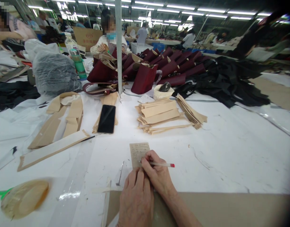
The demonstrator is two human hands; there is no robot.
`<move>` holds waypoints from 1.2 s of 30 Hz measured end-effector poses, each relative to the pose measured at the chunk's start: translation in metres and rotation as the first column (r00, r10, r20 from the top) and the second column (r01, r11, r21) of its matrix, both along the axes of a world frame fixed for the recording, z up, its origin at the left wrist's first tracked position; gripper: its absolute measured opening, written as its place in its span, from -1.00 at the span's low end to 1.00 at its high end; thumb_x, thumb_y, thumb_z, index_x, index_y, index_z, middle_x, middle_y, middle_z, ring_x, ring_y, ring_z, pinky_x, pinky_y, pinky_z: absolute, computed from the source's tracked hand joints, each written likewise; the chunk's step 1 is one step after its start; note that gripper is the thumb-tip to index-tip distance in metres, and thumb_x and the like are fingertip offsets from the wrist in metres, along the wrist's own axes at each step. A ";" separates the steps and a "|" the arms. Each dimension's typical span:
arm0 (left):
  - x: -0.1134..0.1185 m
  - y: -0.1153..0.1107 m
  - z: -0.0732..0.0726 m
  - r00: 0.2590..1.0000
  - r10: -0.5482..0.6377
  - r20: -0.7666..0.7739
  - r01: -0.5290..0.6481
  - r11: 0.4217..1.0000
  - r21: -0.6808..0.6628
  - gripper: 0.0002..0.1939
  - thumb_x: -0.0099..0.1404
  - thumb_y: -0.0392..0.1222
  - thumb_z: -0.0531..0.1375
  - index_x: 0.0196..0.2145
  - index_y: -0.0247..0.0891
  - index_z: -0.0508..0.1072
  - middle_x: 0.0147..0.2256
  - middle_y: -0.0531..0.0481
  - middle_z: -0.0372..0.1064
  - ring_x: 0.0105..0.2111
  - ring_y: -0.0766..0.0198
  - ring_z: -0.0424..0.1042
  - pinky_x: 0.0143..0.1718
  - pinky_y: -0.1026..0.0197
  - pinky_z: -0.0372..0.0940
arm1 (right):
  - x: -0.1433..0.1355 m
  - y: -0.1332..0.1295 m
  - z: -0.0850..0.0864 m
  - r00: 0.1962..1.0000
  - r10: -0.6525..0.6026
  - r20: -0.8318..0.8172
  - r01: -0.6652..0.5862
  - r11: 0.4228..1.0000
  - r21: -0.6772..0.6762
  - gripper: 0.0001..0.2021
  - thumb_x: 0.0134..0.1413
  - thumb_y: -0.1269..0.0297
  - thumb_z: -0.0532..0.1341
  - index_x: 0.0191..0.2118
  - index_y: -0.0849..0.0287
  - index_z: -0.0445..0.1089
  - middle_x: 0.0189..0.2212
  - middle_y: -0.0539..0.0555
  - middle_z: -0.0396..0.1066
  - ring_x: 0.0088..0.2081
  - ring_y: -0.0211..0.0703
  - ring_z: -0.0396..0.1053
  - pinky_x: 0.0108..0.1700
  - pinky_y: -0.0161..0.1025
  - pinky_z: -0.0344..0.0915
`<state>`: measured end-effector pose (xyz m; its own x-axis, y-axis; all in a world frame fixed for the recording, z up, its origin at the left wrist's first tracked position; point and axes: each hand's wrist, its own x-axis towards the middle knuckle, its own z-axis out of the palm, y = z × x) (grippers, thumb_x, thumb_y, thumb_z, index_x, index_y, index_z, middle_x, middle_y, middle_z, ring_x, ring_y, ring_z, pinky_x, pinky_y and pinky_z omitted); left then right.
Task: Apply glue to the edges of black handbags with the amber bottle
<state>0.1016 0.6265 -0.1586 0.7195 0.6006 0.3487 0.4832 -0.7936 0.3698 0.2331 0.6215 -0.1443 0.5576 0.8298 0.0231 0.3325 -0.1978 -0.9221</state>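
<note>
Right hand point(156, 175) closed around a thin white pen point(162, 164) with a red cap end, grip tight at the writing end, cap pointing off to the right. Pen tip down on a small tan paper slip point(139, 153), touching its lower right part. Slip lying flat near the front edge of the desk point(230, 148), just ahead of the fingers, upright rectangle, covered in faint handwritten lines, too small to read. Left hand point(136, 200) flat, palm down, fingers together, holding nothing, fingertips right at the slip's lower edge, pressed close beside the right hand. Both wrists resting over a large brown cardboard sheet point(230, 209) along the front edge.

Just left of the hands, a thin metal tool point(120, 174) lying loose. Further back toward the middle of the desk, a black phone point(106, 119) face up on tan strips. Right of it, a fanned stack of tan cut pieces point(163, 116). Left side, long tan strips point(62, 123) spread out. Front left corner, a yellowish translucent pad point(24, 197). Far edge crowded with maroon handbags point(145, 77), a small cream bowl point(162, 93) beside them, black fabric point(230, 80) heaped to the right. Green bottle point(79, 63) standing at the far left, next to a grey plastic-wrapped bundle point(55, 74). Another person point(109, 39) seated beyond the bags.
</note>
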 end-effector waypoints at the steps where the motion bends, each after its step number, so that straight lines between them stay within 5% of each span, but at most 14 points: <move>1: 0.000 0.000 0.000 1.000 0.006 0.010 -0.006 1.000 -0.009 -0.62 0.30 -0.45 0.14 0.06 -0.37 0.43 -0.03 -0.21 0.40 -0.02 -0.08 0.36 -0.04 -0.15 0.44 | 0.000 0.000 0.000 1.000 0.008 -0.005 -0.008 1.000 0.001 -0.78 0.22 0.19 0.16 -0.44 0.06 0.19 -0.57 -0.13 0.17 -0.52 -0.25 0.14 -0.43 -0.26 0.12; 8: 0.000 0.001 0.003 1.000 0.021 0.018 -0.021 1.000 0.013 -0.84 0.27 -0.42 0.19 -0.21 -0.26 0.45 -0.25 -0.07 0.39 -0.20 0.02 0.37 -0.17 -0.06 0.37 | 0.002 -0.003 -0.002 0.999 0.003 -0.050 -0.001 0.999 0.034 -0.77 0.18 0.21 0.18 -0.47 0.07 0.17 -0.59 -0.15 0.10 -0.52 -0.27 0.09 -0.44 -0.28 0.10; 14: -0.001 0.000 0.004 0.999 0.041 -0.018 -0.039 0.997 0.060 -0.90 0.33 -0.37 0.16 -0.33 -0.23 0.40 -0.29 -0.07 0.39 -0.23 0.01 0.39 -0.22 -0.05 0.35 | 0.004 -0.002 -0.008 0.980 -0.186 -0.076 0.191 0.979 0.067 -0.77 0.28 0.10 0.16 -0.37 0.08 0.22 -0.56 -0.15 0.16 -0.50 -0.26 0.13 -0.45 -0.30 0.11; 22: -0.002 0.006 0.011 0.999 -0.008 -0.046 0.014 0.993 0.120 -0.63 0.36 -0.34 0.15 0.11 -0.40 0.43 0.00 -0.20 0.48 -0.10 -0.02 0.41 -0.13 -0.05 0.44 | 0.003 -0.002 -0.005 0.993 -0.117 -0.020 0.118 0.991 0.057 -0.77 0.25 0.10 0.19 -0.39 0.08 0.25 -0.58 -0.14 0.24 -0.54 -0.26 0.19 -0.44 -0.28 0.16; 36: -0.001 0.005 0.012 0.999 0.004 -0.048 0.002 0.992 0.128 -0.65 0.32 -0.38 0.14 0.05 -0.37 0.48 -0.01 -0.18 0.50 -0.13 -0.02 0.42 -0.14 -0.04 0.43 | 0.002 0.003 -0.007 0.990 -0.115 0.085 0.113 0.993 0.028 -0.80 0.25 0.11 0.17 -0.35 0.07 0.26 -0.57 -0.12 0.31 -0.54 -0.24 0.27 -0.42 -0.27 0.20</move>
<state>0.1005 0.6319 -0.1465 0.7370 0.5538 0.3873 0.4986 -0.8325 0.2415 0.2346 0.6245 -0.1516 0.6437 0.7596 0.0933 0.3875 -0.2184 -0.8956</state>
